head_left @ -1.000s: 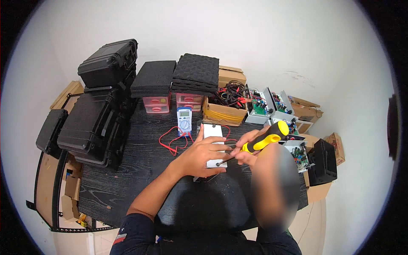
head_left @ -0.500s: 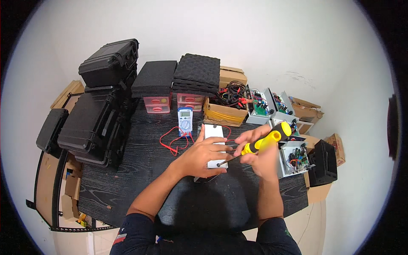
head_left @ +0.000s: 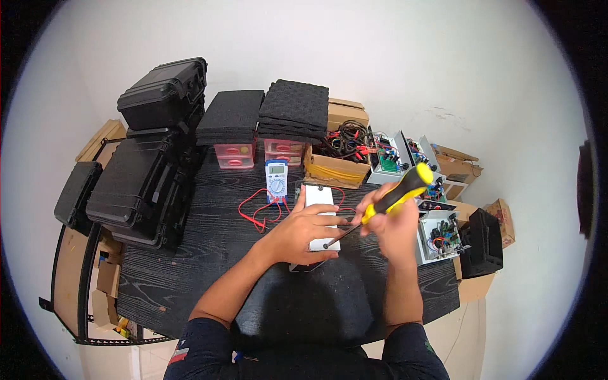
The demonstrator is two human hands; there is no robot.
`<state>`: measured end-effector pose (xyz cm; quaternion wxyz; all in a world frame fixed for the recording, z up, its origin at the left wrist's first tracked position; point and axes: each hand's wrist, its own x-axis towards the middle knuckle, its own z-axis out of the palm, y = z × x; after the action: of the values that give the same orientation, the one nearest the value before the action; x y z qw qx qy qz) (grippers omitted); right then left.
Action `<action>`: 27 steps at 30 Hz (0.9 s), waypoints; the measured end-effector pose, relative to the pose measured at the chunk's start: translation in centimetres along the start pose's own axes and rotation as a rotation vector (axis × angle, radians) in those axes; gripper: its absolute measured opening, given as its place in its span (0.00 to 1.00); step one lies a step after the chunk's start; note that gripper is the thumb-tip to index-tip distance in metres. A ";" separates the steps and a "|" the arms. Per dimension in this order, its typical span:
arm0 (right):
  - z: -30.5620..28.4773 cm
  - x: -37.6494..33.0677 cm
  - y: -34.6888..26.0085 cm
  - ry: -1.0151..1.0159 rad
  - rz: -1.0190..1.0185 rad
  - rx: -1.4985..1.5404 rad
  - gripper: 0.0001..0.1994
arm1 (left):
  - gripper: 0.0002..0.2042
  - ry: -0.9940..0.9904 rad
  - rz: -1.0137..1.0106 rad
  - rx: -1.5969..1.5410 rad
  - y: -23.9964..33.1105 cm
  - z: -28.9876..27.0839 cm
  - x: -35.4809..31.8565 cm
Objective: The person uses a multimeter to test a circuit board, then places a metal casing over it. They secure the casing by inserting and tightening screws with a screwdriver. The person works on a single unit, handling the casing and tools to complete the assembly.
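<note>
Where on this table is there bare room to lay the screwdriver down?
Bare table lies left of the left hand, between the black cases and the near edge. The back row and the right side by the open electronics boxes are crowded.

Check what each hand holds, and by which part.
Right hand grips a screwdriver by its yellow-and-black handle. Left hand presses on a white box, fingers over its near end.

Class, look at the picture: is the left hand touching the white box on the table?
Touching. The head view shows the left hand lying flat on the white box, its fingers spread across the lid with no gap.
</note>
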<state>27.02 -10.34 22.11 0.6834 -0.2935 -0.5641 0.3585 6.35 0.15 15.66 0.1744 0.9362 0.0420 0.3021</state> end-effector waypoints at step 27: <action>-1.0 7.5 4.6 0.057 -0.128 -0.201 0.18 | 0.23 0.018 0.000 -0.003 0.0 0.2 0.0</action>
<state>28.03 -1.54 22.38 0.6878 -0.3339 -0.5952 0.2473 6.50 0.10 15.54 0.1752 0.9333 0.0431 0.3106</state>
